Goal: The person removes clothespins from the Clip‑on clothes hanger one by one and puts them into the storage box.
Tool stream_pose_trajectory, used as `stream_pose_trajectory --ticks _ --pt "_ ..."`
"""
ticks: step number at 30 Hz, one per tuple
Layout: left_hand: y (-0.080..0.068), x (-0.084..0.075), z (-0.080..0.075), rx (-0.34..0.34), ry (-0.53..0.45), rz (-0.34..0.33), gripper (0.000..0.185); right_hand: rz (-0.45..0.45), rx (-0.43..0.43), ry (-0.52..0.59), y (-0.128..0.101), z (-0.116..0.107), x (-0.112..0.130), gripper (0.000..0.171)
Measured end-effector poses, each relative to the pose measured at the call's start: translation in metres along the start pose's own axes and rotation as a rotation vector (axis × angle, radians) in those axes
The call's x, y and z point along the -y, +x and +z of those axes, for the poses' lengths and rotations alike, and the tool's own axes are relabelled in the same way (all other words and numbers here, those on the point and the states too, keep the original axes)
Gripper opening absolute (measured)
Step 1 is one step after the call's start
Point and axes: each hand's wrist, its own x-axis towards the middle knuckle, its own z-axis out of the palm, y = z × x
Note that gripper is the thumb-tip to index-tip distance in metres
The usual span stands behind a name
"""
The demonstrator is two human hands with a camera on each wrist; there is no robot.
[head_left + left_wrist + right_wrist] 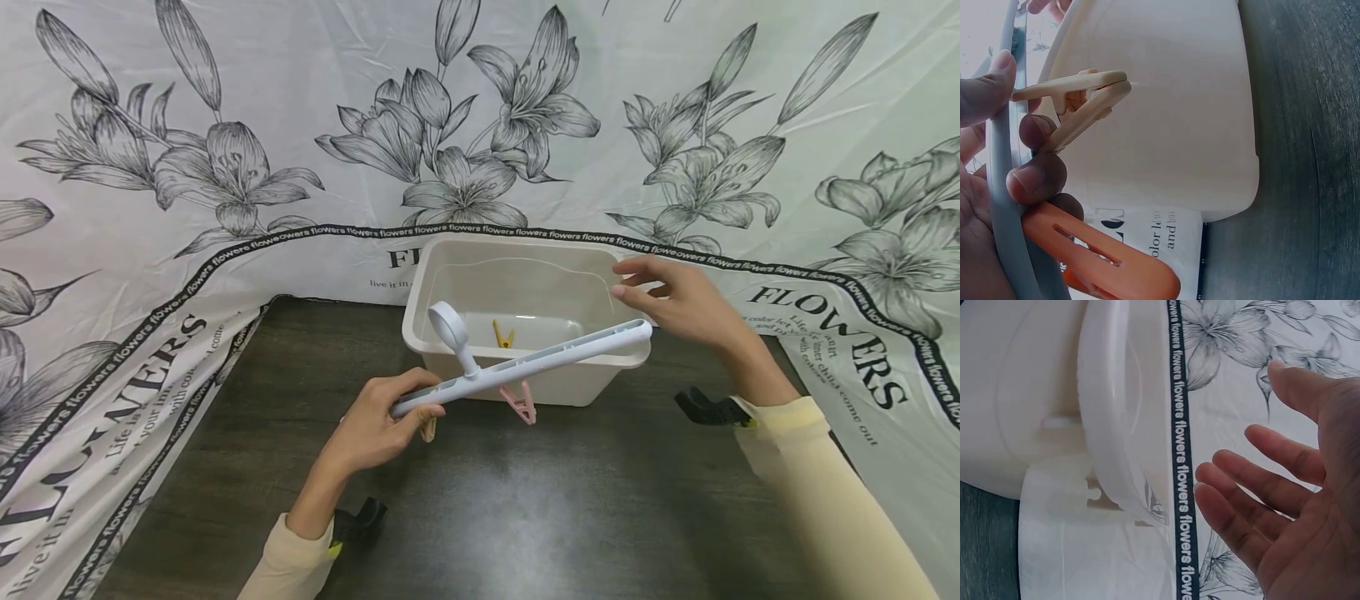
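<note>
Grey hanger bar (525,362) gripped by the left hand (375,425) at frame centre; right hand (675,300) hovers open-fingered, empty, over the tub (525,383). Unclipping the pink peg (520,402) seems next.

Flower-print cloth (225,167) behind dark wooden table (525,517).

From my remote seat I see a long pale grey plastic hanger bar (525,367) with a round knob, held slantwise across the front rim of an off-white plastic tub (600,379) on the dark table. A pink peg (520,402) and a beige peg (1079,100) hang beneath the bar; a yellow peg (502,335) lies inside the tub.
</note>
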Motion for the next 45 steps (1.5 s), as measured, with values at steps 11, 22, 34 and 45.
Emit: stream_pose_trajectory --ticks 11,22,34,45 --pt "0.000 0.000 0.003 -0.011 0.000 0.041 0.025 0.005 -0.069 0.056 -0.022 0.007 0.000 0.048" --pt "0.001 -0.001 0.003 -0.023 -0.008 0.049 0.022 -0.105 -0.156 0.173 -0.042 0.023 0.001 0.047" --pt "0.001 -0.001 0.003 -0.046 0.008 0.061 0.021 -0.154 -0.188 0.325 -0.063 0.046 0.001 0.056" --pt "0.001 0.001 0.003 -0.066 0.024 0.059 0.020 -0.159 -0.230 0.380 -0.082 0.060 0.011 0.061"
